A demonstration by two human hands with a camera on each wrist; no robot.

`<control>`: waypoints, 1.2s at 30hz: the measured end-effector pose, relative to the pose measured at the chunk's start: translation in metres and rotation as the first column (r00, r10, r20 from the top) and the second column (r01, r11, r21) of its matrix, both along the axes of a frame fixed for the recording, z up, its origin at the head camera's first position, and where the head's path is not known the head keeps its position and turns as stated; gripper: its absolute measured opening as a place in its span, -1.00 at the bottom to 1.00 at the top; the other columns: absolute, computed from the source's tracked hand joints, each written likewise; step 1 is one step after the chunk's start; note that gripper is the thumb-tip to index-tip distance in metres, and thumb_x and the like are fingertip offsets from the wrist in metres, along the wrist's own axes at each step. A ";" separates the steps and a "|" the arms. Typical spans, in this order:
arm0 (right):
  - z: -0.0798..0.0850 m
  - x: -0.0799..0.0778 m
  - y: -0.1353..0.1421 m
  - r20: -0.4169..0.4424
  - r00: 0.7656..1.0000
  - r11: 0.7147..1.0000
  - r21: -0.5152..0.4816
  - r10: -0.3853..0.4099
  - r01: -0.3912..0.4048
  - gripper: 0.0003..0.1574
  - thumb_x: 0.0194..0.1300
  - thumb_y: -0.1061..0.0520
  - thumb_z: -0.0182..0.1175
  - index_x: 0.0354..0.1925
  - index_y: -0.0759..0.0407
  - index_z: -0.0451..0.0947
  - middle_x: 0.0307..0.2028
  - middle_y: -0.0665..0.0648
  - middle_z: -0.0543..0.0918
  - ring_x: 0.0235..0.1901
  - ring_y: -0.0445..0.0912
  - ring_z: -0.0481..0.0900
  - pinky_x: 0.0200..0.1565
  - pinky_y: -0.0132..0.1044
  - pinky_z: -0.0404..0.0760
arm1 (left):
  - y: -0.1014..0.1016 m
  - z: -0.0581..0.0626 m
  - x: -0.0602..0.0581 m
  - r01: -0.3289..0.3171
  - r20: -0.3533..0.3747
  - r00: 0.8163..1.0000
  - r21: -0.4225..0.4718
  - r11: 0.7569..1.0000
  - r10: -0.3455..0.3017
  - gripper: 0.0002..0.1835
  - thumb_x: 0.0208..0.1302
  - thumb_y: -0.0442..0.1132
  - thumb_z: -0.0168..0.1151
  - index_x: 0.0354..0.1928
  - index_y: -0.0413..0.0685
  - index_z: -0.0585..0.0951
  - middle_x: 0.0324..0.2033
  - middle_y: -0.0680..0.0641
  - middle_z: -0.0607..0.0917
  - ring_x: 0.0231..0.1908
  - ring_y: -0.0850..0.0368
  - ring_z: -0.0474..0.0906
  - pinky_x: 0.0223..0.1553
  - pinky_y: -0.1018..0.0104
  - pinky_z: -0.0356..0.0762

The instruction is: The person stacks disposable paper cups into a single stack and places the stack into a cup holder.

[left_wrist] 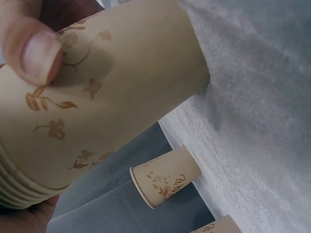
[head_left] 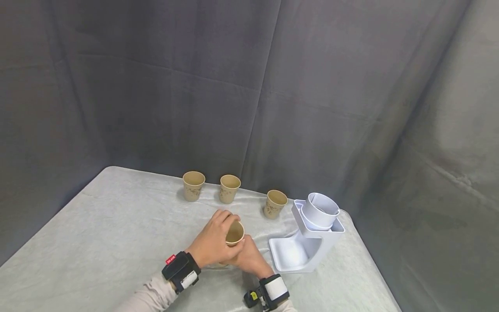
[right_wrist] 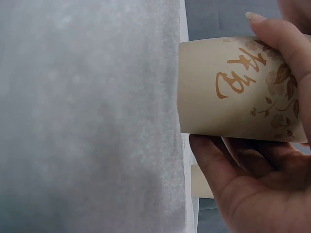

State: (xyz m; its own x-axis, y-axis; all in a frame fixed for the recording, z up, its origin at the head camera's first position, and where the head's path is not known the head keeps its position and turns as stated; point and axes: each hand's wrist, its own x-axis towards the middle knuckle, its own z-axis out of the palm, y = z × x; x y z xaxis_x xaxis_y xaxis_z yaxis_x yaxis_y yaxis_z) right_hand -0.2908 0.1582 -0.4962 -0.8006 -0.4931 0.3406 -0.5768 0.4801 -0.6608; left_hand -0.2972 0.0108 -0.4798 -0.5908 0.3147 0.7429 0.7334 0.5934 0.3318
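Note:
A stack of nested paper cups (head_left: 234, 234), beige with brown flower print, stands upright near the middle of the table. My left hand (head_left: 215, 242) grips it near the top, fingers round the rim side. In the left wrist view, several rims show at the stack's (left_wrist: 107, 92) mouth end, and the thumb presses its printed side. Lower down, my right hand (head_left: 249, 259) holds the stack from the right. The right wrist view shows the thumb and fingers on opposite sides of the printed cup (right_wrist: 218, 87), its base at the tablecloth.
Three single paper cups stand upright along the back: a left one (head_left: 192, 187), a middle one (head_left: 229, 190) and a right one (head_left: 274, 204). To the right is a white plastic stand (head_left: 323, 242) with a round cylinder (head_left: 320, 211) on top and a shallow tray base (head_left: 290, 253).

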 end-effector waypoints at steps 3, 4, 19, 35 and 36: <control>0.004 0.002 0.001 0.001 1.000 1.000 -0.008 0.011 -0.011 -0.36 -0.29 0.11 0.45 -0.16 0.24 0.47 -0.30 0.10 0.62 -0.32 -0.23 0.53 -0.23 -0.30 0.55 | 0.001 -0.001 -0.001 -0.002 -0.002 1.000 -0.001 1.000 0.002 -0.49 -0.08 0.09 0.23 -0.11 -0.06 0.52 -0.26 0.08 0.47 -0.13 0.23 0.30 -0.15 0.32 0.42; 0.001 0.001 0.002 -0.003 1.000 1.000 -0.003 0.011 -0.011 -0.35 -0.27 0.10 0.45 -0.14 0.25 0.47 -0.29 0.10 0.62 -0.31 -0.22 0.53 -0.24 -0.30 0.55 | 0.001 -0.001 -0.001 0.004 0.000 1.000 -0.001 1.000 -0.004 -0.48 -0.08 0.09 0.24 -0.11 -0.07 0.52 -0.26 0.08 0.48 -0.13 0.23 0.30 -0.15 0.32 0.42; -0.021 -0.013 0.005 0.142 0.990 0.992 -0.129 0.009 0.010 -0.18 -0.27 -0.11 0.48 0.03 -0.07 0.42 -0.16 -0.05 0.61 -0.18 -0.18 0.56 -0.07 -0.21 0.51 | -0.042 0.012 -0.037 0.110 0.063 0.991 0.126 0.986 -0.119 -0.64 0.34 0.04 -0.09 0.01 0.04 0.51 -0.04 0.03 0.48 0.03 0.15 0.35 0.05 0.09 0.38; 0.014 0.009 -0.002 0.185 0.982 0.990 -0.141 0.030 -0.003 -0.22 -0.24 0.12 0.48 0.04 0.10 0.45 -0.15 0.06 0.62 -0.16 -0.06 0.57 -0.06 -0.21 0.50 | -0.086 0.018 -0.107 -0.167 0.159 0.974 0.017 0.986 0.162 -0.57 0.05 0.02 0.21 -0.03 0.04 0.51 -0.09 -0.08 0.43 -0.01 -0.07 0.31 0.02 -0.06 0.28; 0.013 0.009 -0.002 0.187 0.982 0.990 -0.140 0.032 -0.006 -0.22 -0.24 0.11 0.48 0.04 0.10 0.45 -0.14 0.06 0.62 -0.15 -0.06 0.57 -0.06 -0.21 0.50 | -0.087 0.017 -0.110 -0.190 0.171 0.967 -0.010 0.982 0.189 -0.56 0.04 0.03 0.21 -0.02 0.05 0.52 -0.09 -0.08 0.42 0.01 -0.09 0.30 0.03 -0.08 0.25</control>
State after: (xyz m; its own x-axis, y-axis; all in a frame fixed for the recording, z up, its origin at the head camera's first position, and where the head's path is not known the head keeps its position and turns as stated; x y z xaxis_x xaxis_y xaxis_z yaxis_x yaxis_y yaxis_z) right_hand -0.2813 0.1563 -0.4828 -0.8476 -0.4676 0.2509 -0.4442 0.3665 -0.8175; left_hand -0.4073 -0.0765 -0.4624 -0.7569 0.1805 0.6281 0.5404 0.7132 0.4464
